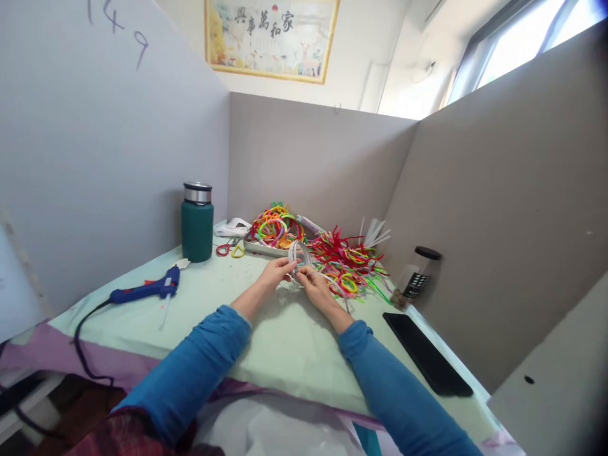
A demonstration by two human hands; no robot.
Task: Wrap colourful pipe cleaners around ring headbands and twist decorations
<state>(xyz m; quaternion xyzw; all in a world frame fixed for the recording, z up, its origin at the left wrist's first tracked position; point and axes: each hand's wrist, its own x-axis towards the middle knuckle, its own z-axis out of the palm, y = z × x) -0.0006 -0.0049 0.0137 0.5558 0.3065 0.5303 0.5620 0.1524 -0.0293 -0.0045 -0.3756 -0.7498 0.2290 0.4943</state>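
Both of my hands meet over the middle of the table, around a pale grey band bent into a loop (293, 251). My left hand (278, 272) pinches the loop's lower left side. Close beside it, my right hand (311, 284) grips the lower right side with closed fingers. A loose pale tail of the strip runs down to the right past my right wrist. Exactly what the band is made of is too small to tell. Just behind the hands lies a heap of coloured pipe cleaners (349, 253), mostly red.
A tray (266, 249) at the back holds several coloured rings. On the left stand a green bottle (197, 228) and a blue glue gun (147, 290) with its cord. To the right are a black phone-like slab (427, 354) and a clear jar (415, 278). Grey partitions (313, 152) enclose the table.
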